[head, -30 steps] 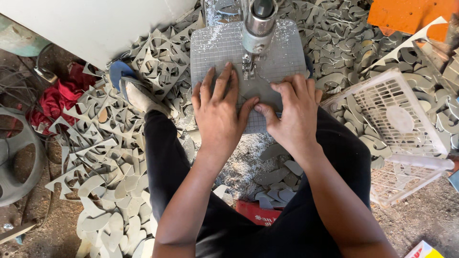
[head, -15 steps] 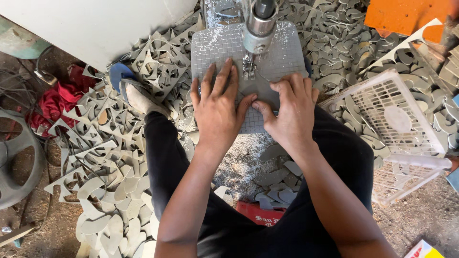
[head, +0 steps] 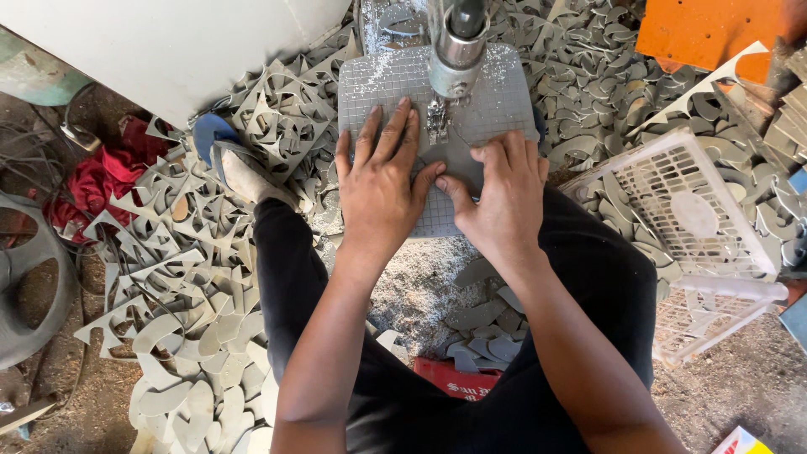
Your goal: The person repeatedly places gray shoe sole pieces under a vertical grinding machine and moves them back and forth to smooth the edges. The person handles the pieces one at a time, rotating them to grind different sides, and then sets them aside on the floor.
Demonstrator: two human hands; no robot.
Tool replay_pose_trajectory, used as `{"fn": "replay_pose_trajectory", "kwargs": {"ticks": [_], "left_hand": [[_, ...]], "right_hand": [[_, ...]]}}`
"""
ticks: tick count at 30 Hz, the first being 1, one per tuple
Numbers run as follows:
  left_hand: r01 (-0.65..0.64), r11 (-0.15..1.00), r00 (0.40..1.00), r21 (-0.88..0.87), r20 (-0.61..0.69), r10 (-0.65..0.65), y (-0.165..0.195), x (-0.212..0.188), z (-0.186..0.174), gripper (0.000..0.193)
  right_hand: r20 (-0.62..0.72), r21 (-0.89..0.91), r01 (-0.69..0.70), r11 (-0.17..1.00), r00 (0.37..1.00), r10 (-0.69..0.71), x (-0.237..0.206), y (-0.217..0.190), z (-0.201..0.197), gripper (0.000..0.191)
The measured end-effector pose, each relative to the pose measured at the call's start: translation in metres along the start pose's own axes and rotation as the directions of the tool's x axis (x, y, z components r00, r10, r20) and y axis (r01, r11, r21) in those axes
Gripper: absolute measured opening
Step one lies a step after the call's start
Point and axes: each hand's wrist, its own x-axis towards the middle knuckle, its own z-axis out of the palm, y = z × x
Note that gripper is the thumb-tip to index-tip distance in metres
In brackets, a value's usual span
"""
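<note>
Both hands lie flat and open on a grey grid-marked sheet. The left hand presses down with fingers spread. The right hand presses beside it, thumbs almost touching. A metal machine head comes down between the fingertips. Grey cut-out scraps lie left of the left hand. A white plastic basket sits right of the right hand.

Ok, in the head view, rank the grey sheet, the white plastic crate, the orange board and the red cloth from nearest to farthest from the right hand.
Measured from the right hand:
1. Grey sheet, directly under the palm, touching.
2. White plastic crate, on the right side.
3. Orange board, at the top right corner.
4. Red cloth, far off on the left side.
</note>
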Motion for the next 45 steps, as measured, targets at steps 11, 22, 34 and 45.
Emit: {"fn": "replay_pose_trajectory", "kwargs": {"ticks": [11, 22, 34, 45], "left_hand": [[-0.051, 0.997, 0.996, 0.05, 0.073, 0.047, -0.005, 0.006, -0.004, 0.064], [-0.058, 0.986, 0.992, -0.154, -0.116, 0.04, -0.005, -0.003, -0.004, 0.042], [-0.035, 0.996, 0.995, -0.08, -0.096, 0.027, 0.013, -0.015, -0.008, 0.049], [0.004, 0.997, 0.999, -0.078, -0.035, -0.006, 0.012, -0.01, -0.007, 0.072]], "right_hand": [[-0.008, -0.016, -0.007, 1.0, 1.0, 0.006, 0.002, -0.008, 0.0, 0.047], [-0.043, -0.03, -0.028, 0.999, 0.999, 0.027, 0.005, -0.012, 0.001, 0.048], [0.089, 0.039, 0.148, 0.988, 0.985, -0.151, -0.005, 0.011, -0.025, 0.051], [0.049, 0.1, 0.143, 0.985, 0.988, -0.149, -0.017, 0.029, -0.027, 0.037]]}}
